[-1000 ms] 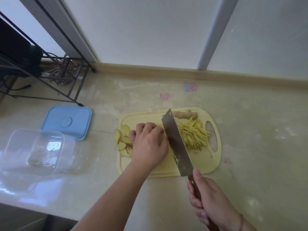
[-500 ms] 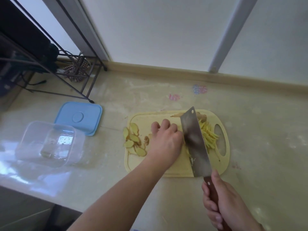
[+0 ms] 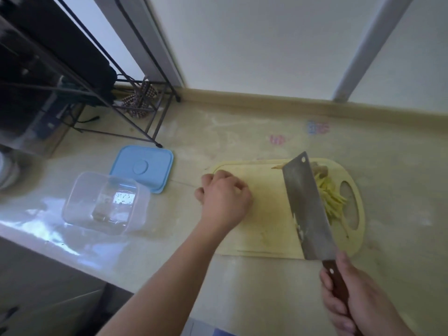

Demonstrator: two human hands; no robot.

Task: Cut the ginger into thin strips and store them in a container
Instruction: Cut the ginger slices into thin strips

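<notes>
Gathering ginger slices, I judge, since my left hand (image 3: 224, 196) lies curled over the cutting board's (image 3: 264, 214) left end, hiding them; I cannot tell whether it holds any. Cut strips (image 3: 333, 201) lie right of the cleaver (image 3: 306, 209), gripped by my right hand (image 3: 356, 299). I'd stack slices flat, knuckles guiding. The container (image 3: 104, 202) stands left.

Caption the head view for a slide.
Right hand grips cleaver beside ginger strips on cutting board; left hand reaches left.
</notes>
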